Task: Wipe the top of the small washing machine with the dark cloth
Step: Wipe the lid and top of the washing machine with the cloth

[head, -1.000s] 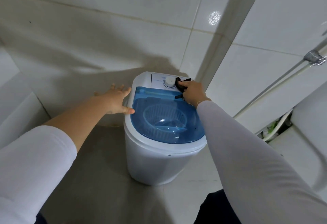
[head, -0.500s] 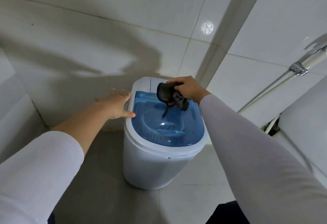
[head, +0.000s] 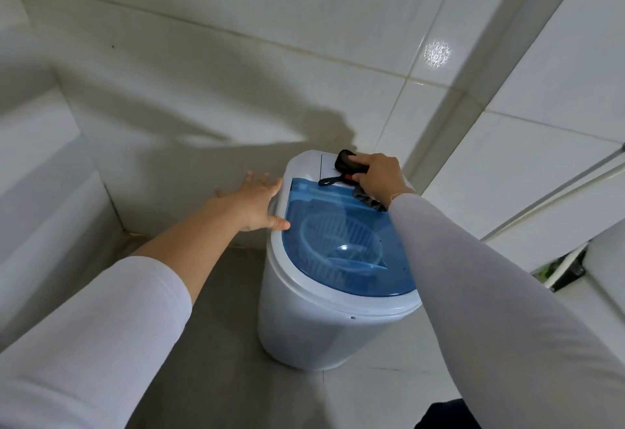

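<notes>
Your right hand (head: 378,178) has carried the bunched dark cloth (head: 348,164) back to frame centre, fingers closed on it; press flat across the small white washing machine's top panel (head: 304,166), open left hand (head: 257,205) bracing the rim.

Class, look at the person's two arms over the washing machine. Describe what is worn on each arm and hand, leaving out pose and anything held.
Both arms wear plain white, close-fitting long sleeves with no print. The left sleeve is pushed up, leaving the forearm bare; the right sleeve runs to the wrist. The left hand and right hand are ungloved, with no rings visible. A thin band circles the right wrist.
</notes>
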`<state>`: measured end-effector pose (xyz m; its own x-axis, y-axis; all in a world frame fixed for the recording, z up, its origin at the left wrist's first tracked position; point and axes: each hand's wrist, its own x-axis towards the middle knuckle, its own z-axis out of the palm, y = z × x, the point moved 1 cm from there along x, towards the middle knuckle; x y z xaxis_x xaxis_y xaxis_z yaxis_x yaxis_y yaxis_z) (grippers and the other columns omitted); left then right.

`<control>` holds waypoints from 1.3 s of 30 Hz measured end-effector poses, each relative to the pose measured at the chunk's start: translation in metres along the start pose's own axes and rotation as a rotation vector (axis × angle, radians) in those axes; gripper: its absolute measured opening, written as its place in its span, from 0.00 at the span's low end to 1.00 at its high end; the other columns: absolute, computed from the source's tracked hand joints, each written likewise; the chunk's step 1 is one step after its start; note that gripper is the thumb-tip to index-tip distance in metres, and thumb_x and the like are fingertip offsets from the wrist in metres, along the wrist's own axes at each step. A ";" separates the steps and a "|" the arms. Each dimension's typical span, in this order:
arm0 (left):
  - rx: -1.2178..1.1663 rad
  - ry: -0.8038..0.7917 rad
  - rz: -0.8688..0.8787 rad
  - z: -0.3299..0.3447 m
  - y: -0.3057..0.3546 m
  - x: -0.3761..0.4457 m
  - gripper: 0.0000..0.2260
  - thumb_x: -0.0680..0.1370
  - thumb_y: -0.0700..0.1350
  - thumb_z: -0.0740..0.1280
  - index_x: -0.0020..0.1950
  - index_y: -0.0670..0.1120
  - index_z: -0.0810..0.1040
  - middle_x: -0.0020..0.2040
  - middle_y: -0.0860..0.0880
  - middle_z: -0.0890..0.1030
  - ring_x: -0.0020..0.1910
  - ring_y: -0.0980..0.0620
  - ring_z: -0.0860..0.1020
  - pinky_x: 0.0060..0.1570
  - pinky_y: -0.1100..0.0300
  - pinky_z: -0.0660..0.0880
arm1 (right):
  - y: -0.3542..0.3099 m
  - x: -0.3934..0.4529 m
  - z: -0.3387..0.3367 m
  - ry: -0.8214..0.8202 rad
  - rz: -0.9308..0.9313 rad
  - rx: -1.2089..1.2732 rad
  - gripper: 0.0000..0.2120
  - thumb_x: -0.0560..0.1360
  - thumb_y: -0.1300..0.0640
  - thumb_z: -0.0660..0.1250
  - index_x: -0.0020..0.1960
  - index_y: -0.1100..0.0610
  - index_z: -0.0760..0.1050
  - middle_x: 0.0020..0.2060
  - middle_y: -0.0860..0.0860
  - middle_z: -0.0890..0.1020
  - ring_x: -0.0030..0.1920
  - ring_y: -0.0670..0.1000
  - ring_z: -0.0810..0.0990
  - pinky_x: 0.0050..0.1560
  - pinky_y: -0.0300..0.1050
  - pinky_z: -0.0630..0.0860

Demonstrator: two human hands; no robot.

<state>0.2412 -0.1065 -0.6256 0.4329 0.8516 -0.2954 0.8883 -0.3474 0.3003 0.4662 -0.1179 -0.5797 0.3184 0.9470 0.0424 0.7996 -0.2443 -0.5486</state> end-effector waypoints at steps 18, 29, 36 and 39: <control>-0.367 0.167 -0.196 0.029 -0.012 -0.025 0.45 0.71 0.65 0.65 0.78 0.43 0.50 0.78 0.43 0.54 0.78 0.42 0.48 0.74 0.44 0.55 | -0.051 -0.021 -0.010 -0.247 -0.552 -0.340 0.27 0.73 0.64 0.65 0.70 0.48 0.66 0.70 0.50 0.70 0.70 0.53 0.67 0.68 0.42 0.62; -0.316 0.092 -0.186 0.034 -0.011 -0.025 0.50 0.68 0.66 0.67 0.78 0.46 0.43 0.79 0.46 0.44 0.77 0.43 0.39 0.73 0.38 0.51 | -0.049 -0.026 0.049 -0.430 -0.663 -0.603 0.21 0.79 0.41 0.44 0.73 0.37 0.52 0.77 0.45 0.50 0.77 0.50 0.43 0.74 0.61 0.42; -0.255 0.114 -0.180 0.035 -0.010 -0.024 0.49 0.70 0.65 0.66 0.78 0.48 0.41 0.79 0.48 0.40 0.77 0.45 0.36 0.72 0.35 0.50 | -0.023 -0.018 0.059 -0.412 -0.735 -0.461 0.20 0.81 0.48 0.46 0.72 0.43 0.58 0.75 0.46 0.59 0.77 0.50 0.50 0.75 0.53 0.51; -0.208 0.121 -0.194 0.035 -0.011 -0.022 0.48 0.70 0.66 0.66 0.78 0.49 0.41 0.79 0.48 0.40 0.77 0.45 0.36 0.72 0.35 0.49 | -0.016 -0.015 0.056 -0.424 -0.722 -0.378 0.20 0.81 0.48 0.47 0.72 0.43 0.61 0.74 0.46 0.62 0.76 0.49 0.53 0.75 0.50 0.52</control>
<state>0.2275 -0.1351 -0.6536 0.2262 0.9391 -0.2586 0.8966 -0.0970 0.4321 0.4202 -0.1166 -0.6188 -0.4769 0.8751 -0.0825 0.8688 0.4551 -0.1951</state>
